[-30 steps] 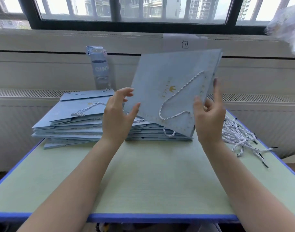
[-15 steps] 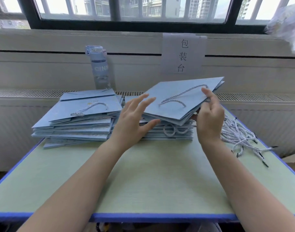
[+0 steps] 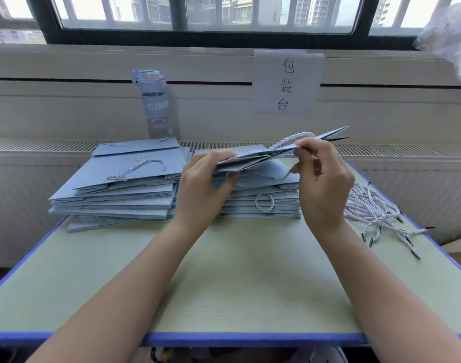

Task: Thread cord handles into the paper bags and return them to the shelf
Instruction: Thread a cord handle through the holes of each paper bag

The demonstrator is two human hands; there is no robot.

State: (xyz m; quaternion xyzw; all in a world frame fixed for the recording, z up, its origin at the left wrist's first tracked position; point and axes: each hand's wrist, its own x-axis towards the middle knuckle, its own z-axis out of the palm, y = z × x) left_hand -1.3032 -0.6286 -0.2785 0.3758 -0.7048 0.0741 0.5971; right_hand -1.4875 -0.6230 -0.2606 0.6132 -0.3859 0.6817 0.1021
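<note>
Above right stack (image 3: pixel 281 203): left hand (image 3: pixel 203 187) grips bag (image 3: pixel 247 162) edge; right hand (image 3: pixel 325 179) pinches mouth, seemingly cord (image 3: pixel 289 139) too.

Flat blue paper bag (image 3: pixel 253 159) with white cord handle (image 3: pixel 292 139), tilted above stacked bags (image 3: pixel 261 203)

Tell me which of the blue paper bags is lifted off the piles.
The bag gripped between the left hand and right hand, raised over the right pile; every other bag lies flat, stacked.

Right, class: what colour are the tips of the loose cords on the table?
Black, on whitish twisted loose cords; the head view shows them best.
</note>
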